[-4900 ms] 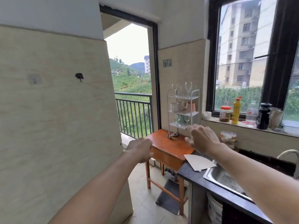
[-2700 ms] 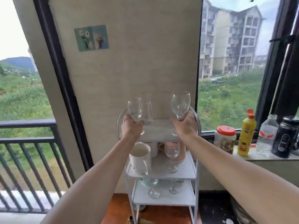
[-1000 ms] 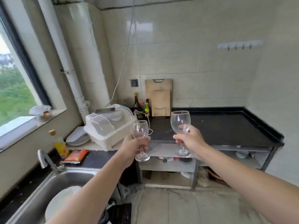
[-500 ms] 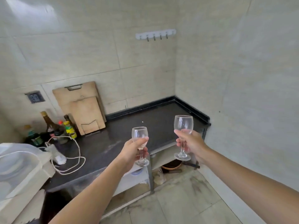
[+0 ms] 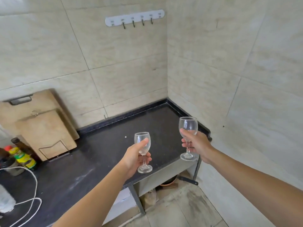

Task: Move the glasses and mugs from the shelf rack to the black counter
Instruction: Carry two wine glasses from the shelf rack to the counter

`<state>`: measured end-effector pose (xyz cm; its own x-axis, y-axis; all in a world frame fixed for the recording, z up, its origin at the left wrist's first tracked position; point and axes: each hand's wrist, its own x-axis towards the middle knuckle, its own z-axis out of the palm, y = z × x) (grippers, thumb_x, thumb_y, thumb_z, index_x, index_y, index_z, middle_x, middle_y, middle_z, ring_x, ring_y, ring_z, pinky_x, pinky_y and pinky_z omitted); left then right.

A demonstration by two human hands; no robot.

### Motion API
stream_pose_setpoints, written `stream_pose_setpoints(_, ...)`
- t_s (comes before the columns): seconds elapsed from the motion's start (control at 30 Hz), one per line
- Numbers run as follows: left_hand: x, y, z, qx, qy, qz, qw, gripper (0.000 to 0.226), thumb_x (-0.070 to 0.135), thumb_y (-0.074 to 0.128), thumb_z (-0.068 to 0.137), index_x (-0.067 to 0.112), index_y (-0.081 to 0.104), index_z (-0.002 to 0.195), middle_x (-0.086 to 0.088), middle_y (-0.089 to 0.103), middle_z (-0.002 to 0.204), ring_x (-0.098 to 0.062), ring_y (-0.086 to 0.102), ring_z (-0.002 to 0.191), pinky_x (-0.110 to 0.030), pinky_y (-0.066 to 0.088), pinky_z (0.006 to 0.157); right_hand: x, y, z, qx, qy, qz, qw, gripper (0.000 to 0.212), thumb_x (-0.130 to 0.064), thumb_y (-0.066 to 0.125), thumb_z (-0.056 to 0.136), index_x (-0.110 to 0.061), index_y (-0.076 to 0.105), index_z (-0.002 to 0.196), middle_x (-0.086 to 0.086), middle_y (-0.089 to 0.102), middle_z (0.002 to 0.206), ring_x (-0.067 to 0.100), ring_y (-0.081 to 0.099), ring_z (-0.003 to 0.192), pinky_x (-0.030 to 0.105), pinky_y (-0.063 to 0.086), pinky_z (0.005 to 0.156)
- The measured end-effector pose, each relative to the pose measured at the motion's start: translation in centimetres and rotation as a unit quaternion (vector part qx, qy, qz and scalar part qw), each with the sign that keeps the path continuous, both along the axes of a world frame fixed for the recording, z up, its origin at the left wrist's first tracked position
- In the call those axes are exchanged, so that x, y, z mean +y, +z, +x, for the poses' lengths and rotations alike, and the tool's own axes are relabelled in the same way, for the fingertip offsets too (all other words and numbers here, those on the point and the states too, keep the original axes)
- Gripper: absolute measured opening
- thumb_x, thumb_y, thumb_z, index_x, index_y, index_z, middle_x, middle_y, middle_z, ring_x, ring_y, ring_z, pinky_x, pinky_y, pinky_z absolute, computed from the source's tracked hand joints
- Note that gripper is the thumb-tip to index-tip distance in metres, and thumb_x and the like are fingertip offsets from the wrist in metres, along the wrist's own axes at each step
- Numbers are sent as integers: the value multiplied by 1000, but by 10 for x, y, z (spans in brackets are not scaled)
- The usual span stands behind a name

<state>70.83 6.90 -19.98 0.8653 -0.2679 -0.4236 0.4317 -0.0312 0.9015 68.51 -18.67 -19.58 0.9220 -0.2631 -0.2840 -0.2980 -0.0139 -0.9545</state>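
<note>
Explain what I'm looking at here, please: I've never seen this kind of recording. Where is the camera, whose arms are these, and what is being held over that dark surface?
There is no machine here. The camera sits on a person's head and looks forward and down, so the two bare arms reaching in from the bottom are the wearer's own.

The left hand grips a small wine glass around its bowl and stem. The right hand holds a taller wine glass the same way. Both glasses are upright and look empty.

Below them is the black counter, in a tiled corner. Whether the glass feet touch it yet is unclear.

At the counter's left end, wooden cutting boards lean on the wall, beside some bottles and a white cord. A hook rail hangs on the wall above.
</note>
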Motion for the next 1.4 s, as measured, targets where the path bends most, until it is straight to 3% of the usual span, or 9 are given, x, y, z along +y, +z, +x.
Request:
stream_pose_setpoints(0.4,-26,-72,186,61,31,34,997,47,47,66,83,9,62,110,-10,66,77,-22,68,67,-33,53,73,-18,-73,197,63,22,-12,998,45,-50,77,73,-24,62,108,3,72,100,15,75,81,38,58,83)
stream_pose_setpoints(0.57,-42,-89,272,73,53,34,995,46,43,69,82,11,58,113,-12,65,81,-23,66,67,-32,52,69,-29,-89,284,72,9,-23,997,38,-45,79,75,-35,53,101,3,70,101,17,74,85,37,57,80)
stream_pose_setpoints(0.7,-57,-99,328,73,55,48,995,47,37,74,79,9,58,113,-13,67,90,-23,67,72,-30,53,69,-44,-99,343,82,-5,-42,996,48,-42,81,73,-29,54,110,4,69,101,18,71,89,34,53,77)
stream_pose_setpoints(0.93,-93,-118,434,41,78,104,991,51,20,85,68,14,56,110,-7,65,107,-24,64,93,-39,52,87,-70,-131,461,80,14,-84,993,64,-31,88,66,-22,52,118,-2,60,111,7,58,92,22,42,65)
stream_pose_setpoints(1.13,-120,-157,514,23,78,144,986,61,11,82,69,18,52,122,-2,63,110,-23,62,100,-32,51,79,-79,-176,558,71,50,-124,988,75,-22,89,65,-21,47,127,-16,52,96,1,53,82,20,40,63)
stream_pose_setpoints(1.2,-130,-172,536,25,80,150,985,61,7,81,69,16,53,123,-5,64,114,-24,62,103,-31,53,76,-80,-189,583,61,71,-138,986,77,-19,89,65,-21,46,128,-8,56,104,5,56,84,18,40,60)
stream_pose_setpoints(1.27,-139,-185,554,34,86,155,984,61,6,80,69,15,53,123,-8,62,117,-27,62,106,-37,56,82,-82,-202,602,51,84,-146,984,79,-16,89,64,-19,44,129,-2,58,111,15,59,92,18,40,62)
stream_pose_setpoints(1.4,-156,-202,577,40,96,160,982,64,5,81,68,13,52,124,-10,61,119,-28,62,106,-43,57,87,-84,-219,624,35,102,-161,981,77,-14,88,63,-18,45,127,-3,57,110,15,58,94,17,41,65)
